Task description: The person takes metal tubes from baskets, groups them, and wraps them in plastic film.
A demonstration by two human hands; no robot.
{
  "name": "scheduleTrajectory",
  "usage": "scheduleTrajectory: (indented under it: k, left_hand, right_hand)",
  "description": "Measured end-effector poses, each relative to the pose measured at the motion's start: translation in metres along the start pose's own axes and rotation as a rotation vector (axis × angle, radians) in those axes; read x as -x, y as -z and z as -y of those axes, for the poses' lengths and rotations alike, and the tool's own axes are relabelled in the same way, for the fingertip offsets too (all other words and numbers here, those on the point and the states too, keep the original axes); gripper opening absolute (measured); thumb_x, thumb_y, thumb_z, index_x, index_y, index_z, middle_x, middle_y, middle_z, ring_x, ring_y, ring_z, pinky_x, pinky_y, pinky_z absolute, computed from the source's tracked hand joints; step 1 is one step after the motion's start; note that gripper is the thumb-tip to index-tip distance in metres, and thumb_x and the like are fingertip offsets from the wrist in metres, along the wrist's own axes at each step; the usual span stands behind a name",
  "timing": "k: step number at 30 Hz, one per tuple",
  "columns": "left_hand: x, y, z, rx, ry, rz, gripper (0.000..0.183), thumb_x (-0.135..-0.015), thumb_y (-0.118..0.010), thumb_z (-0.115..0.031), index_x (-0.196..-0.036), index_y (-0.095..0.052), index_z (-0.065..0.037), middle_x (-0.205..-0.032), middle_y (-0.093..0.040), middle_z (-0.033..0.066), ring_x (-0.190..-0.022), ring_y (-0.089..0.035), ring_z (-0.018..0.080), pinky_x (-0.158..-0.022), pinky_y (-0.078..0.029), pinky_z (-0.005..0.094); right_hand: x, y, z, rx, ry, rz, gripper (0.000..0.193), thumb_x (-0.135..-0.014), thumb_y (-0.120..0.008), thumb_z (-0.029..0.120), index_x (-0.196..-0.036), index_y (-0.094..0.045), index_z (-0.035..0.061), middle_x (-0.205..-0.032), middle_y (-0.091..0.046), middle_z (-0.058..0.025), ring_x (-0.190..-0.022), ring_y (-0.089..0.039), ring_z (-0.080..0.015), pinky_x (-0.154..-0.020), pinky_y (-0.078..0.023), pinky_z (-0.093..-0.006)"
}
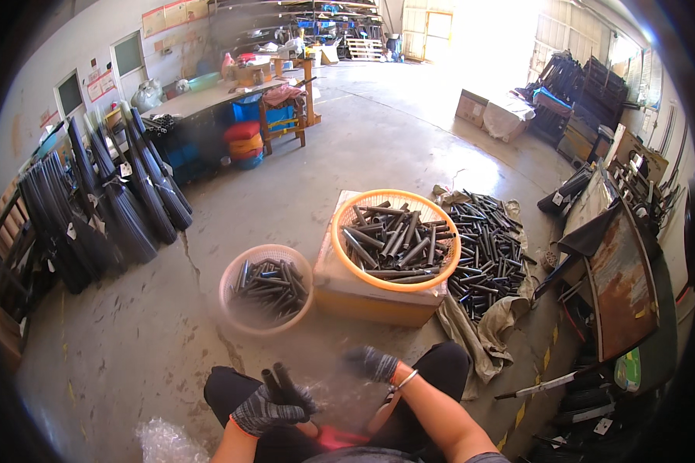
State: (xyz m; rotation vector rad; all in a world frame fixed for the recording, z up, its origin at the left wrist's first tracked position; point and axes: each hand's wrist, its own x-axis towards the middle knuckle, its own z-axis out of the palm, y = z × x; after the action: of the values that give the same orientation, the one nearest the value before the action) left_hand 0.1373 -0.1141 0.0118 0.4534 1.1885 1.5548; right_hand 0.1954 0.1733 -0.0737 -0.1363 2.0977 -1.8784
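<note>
My left hand, in a grey knit glove with an orange cuff, is closed around short black tubes; two tube ends stick up above the fingers. My right hand, gloved alike, hovers over my lap, apart from the left. Its fingers are blurred, so what they do does not show. Ahead of it an orange-rimmed basket full of black tubes rests on a cardboard box. A pale pink basket with more tubes stands on the floor to its left.
A large heap of black tubes lies on sacking right of the box. Clear plastic film is on the floor at lower left. Bundles of long dark tubes lean at the left. A rusty panel stands at the right.
</note>
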Motion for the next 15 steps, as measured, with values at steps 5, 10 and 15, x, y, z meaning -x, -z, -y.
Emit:
scheduleTrajectory:
  k: [5,10,15]
  left_hand:
    - [0.004,0.041,0.054,-0.162,0.028,-0.227,0.029,-0.075,-0.074,-0.008,-0.1,-0.062,0.002,-0.091,-0.065,0.0085,-0.088,-0.061,0.0173,-0.076,-0.049,0.0294]
    - [-0.002,-0.007,0.004,0.047,0.071,-0.123,0.027,-0.078,-0.07,-0.002,-0.103,-0.061,0.002,-0.094,-0.065,0.0081,-0.09,-0.061,0.0172,-0.076,-0.048,0.029]
    - [-0.012,-0.024,-0.031,0.049,0.154,-0.023,0.028,-0.078,-0.069,0.001,-0.105,-0.061,0.003,-0.095,-0.065,0.0088,-0.087,-0.061,0.0179,-0.077,-0.048,0.0305]
  right_hand:
    - [0.006,0.064,-0.041,0.93,-0.535,-0.366,0.04,-0.081,-0.064,0.031,-0.112,-0.061,0.0067,-0.109,-0.062,-0.0175,-0.098,-0.059,-0.0342,-0.084,-0.047,-0.0421]
    - [0.007,0.008,0.037,-0.026,-0.006,-0.272,0.054,-0.082,-0.068,0.03,-0.129,-0.049,0.0097,-0.123,-0.055,-0.0119,-0.097,-0.058,-0.0218,-0.084,-0.047,-0.0361]
    - [0.005,-0.048,0.07,0.033,0.36,-0.011,0.055,-0.082,-0.07,0.029,-0.128,-0.049,0.0077,-0.114,-0.057,-0.005,-0.09,-0.054,-0.0109,-0.08,-0.046,-0.0263]
